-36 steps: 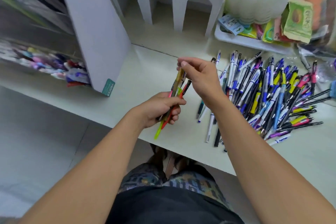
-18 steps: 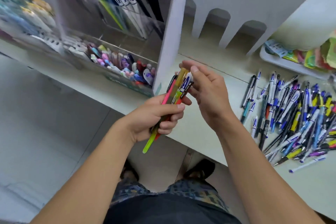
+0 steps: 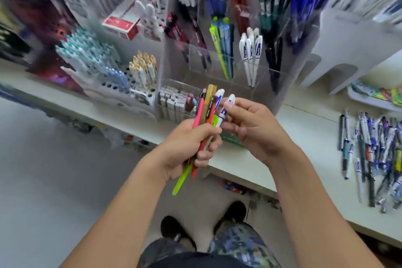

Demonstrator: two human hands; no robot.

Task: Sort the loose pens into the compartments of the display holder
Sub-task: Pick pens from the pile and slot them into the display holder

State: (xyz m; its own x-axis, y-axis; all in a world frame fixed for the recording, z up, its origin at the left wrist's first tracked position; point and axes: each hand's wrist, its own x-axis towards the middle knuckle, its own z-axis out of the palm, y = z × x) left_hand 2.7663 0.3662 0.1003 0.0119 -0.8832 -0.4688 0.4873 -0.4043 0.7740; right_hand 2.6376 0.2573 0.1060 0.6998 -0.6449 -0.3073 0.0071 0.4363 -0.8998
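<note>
My left hand (image 3: 187, 146) grips a bundle of pens (image 3: 206, 111): pink, gold, red, lime green and a white-and-blue one, tips pointing down. My right hand (image 3: 252, 128) pinches a white-and-blue pen (image 3: 228, 106) at the bundle's right side. Behind them stands the clear acrylic display holder (image 3: 217, 65), its compartments holding groups of black, blue, lime, red and white-and-blue pens (image 3: 250, 50). A pile of loose pens (image 3: 374, 154) lies on the counter at the far right.
A white perforated stand with pastel pens (image 3: 108, 67) and a red box (image 3: 121, 24) sit left of the holder. A white arched cardboard stand (image 3: 348, 45) is at right, with a tray of packets (image 3: 374, 95) beside it. The counter edge (image 3: 239, 172) runs under my hands.
The view has swung left from the loose pile to the display holder. My hands carried the bundle along, and my right hand has separated a white-and-blue pen from it.
</note>
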